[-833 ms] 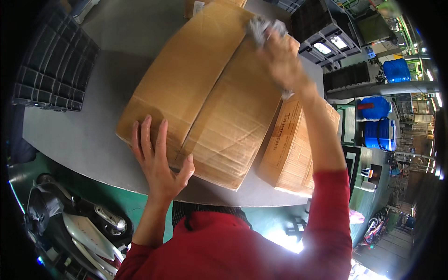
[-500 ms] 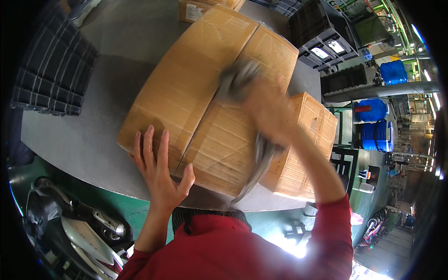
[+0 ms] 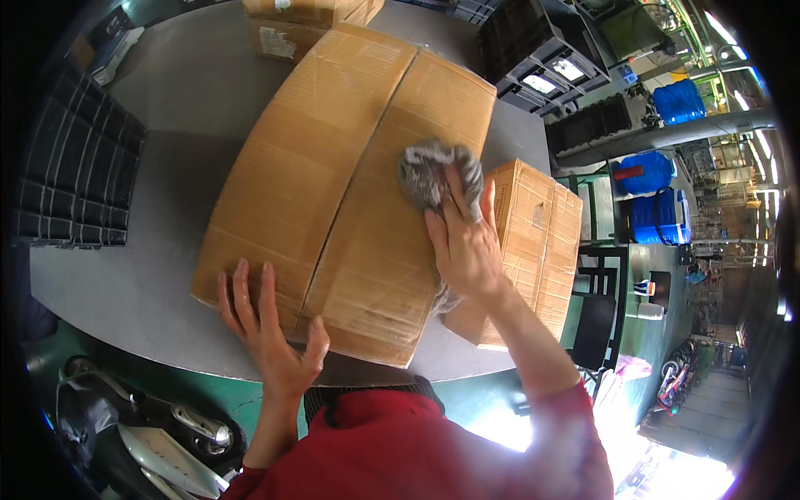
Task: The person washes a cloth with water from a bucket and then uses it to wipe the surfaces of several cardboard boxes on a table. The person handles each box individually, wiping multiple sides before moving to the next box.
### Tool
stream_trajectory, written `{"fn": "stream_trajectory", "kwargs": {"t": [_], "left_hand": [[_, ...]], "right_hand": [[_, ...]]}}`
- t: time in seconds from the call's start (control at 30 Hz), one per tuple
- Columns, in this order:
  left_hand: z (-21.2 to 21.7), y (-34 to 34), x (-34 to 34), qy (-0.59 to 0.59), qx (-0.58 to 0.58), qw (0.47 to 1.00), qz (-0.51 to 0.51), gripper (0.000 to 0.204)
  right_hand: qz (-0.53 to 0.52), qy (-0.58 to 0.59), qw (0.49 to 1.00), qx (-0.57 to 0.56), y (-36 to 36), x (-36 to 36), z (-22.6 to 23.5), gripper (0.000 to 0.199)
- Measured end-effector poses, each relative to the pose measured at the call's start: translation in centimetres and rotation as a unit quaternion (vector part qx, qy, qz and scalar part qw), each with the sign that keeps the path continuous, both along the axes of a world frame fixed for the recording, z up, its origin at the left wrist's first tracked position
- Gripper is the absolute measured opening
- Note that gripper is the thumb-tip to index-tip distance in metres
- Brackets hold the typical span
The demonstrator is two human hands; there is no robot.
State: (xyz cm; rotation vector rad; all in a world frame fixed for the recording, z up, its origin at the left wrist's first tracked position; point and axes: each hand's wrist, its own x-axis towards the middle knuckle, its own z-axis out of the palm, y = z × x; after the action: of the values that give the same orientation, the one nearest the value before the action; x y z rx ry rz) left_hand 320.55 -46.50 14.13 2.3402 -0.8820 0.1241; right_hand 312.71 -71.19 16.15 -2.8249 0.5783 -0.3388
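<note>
- The right hand (image 3: 467, 242) presses a grey cloth (image 3: 432, 171) flat onto the top of the large cardboard box (image 3: 333, 192), fingers stretched over the cloth.
- The left hand (image 3: 271, 333) lies open, fingers spread, on the box's near corner, holding nothing.
- The large box sits on the grey surface (image 3: 167, 125), its taped seam running lengthwise.
- A smaller cardboard box (image 3: 533, 242) stands just beside it on the right, partly hidden by the right forearm.
- Another box (image 3: 300, 21), bearing a pale label, is cut off at the top edge.
- Dark plastic crates (image 3: 71, 175) lie at the left.
</note>
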Motion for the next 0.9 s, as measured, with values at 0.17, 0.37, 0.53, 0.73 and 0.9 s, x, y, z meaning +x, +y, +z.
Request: {"fn": "stream_trajectory", "kwargs": {"t": [0.17, 0.37, 0.53, 0.73, 0.9], "left_hand": [[0.6, -0.4, 0.1, -0.007, -0.003, 0.999, -0.035, 0.069], [0.1, -0.8, -0.2, -0.006, -0.020, 1.000, -0.017, 0.069], [-1.3, -0.3, 0.0, -0.051, -0.041, 0.998, 0.009, 0.062], [-2.1, -0.8, -0.1, -0.080, -0.029, 0.996, 0.040, 0.043], [-2.6, -0.8, -0.1, -0.090, -0.031, 0.994, 0.048, 0.041]], "right_hand": [[-0.122, 0.013, 0.984, -0.131, -15.5, 5.8, -2.9, 0.054], [-0.089, -0.002, 0.992, -0.085, -13.0, 5.9, -2.3, 0.055], [0.127, 0.099, 0.918, -0.362, 3.7, 0.1, -0.4, 0.050], [0.218, 0.126, 0.967, -0.023, 10.2, -4.4, 2.0, 0.052], [0.111, 0.062, 0.986, -0.110, 2.4, -3.0, 1.8, 0.036]]}}
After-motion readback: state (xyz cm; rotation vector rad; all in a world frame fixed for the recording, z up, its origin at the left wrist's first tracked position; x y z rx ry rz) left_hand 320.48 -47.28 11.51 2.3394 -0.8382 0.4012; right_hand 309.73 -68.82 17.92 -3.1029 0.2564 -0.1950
